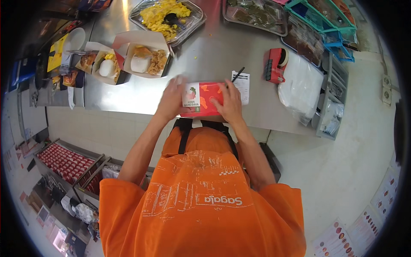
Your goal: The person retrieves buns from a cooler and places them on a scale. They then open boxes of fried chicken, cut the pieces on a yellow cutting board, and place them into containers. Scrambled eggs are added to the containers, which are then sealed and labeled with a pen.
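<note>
A closed red cardboard food box with a printed white panel sits at the steel table's near edge. My left hand grips its left side, the fingers slightly blurred. Against the right side rests my right hand, with the thumb on top of the lid. Just beyond that hand is a paper slip bearing print. A black pen crosses the slip and reaches my right fingers; whether they hold it I cannot tell.
Open boxes of rice and fried food stand to the left. A tray of scrambled egg and a tray of wrapped leafy food lie at the back. On the right are a red tape dispenser, plastic bags and a grey organizer.
</note>
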